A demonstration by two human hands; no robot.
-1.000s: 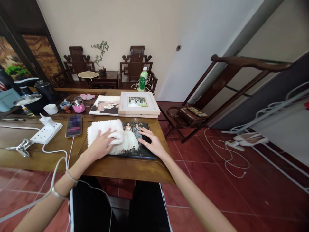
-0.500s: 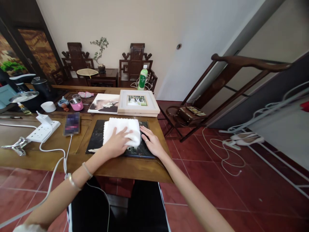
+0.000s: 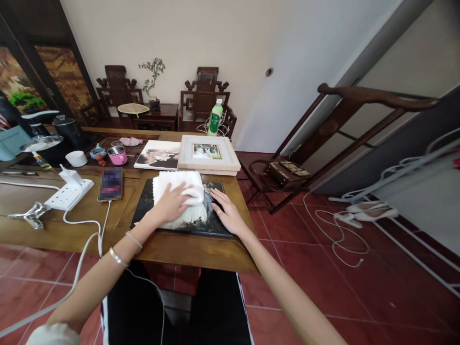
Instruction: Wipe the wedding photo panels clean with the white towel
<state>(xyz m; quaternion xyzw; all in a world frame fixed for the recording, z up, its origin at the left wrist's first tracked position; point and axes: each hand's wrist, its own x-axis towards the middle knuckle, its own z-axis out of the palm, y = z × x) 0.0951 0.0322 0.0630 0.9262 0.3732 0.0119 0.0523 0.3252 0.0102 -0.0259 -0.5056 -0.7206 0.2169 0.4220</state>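
My left hand [image 3: 171, 203] lies with spread fingers on top of a folded white cloth [image 3: 192, 184], pressing it against a dark photo panel [image 3: 219, 225]. The panel rests flat near the front right of the wooden table. Part of its picture, with a pale dress and a standing figure, shows beside and below the cloth; the cloth and hand hide the rest. My right hand [image 3: 228, 213], with a ring on one finger, rests flat on the panel's right side, fingers stretched out and holding nothing.
Behind the panel lie a light picture frame [image 3: 233, 160] and a white-edged photo print [image 3: 158, 155]. Leftward are a phone [image 3: 110, 184], a power strip [image 3: 70, 194] with cables, and a pink cup [image 3: 117, 155]. A green bottle [image 3: 215, 117] stands behind. At right is a wooden chair [image 3: 323, 124] with a bag [image 3: 283, 173].
My left hand and the cloth have slid left and slightly away over the panel, uncovering more of the pale dress. My right hand stays on the right side. The view has shifted slightly.
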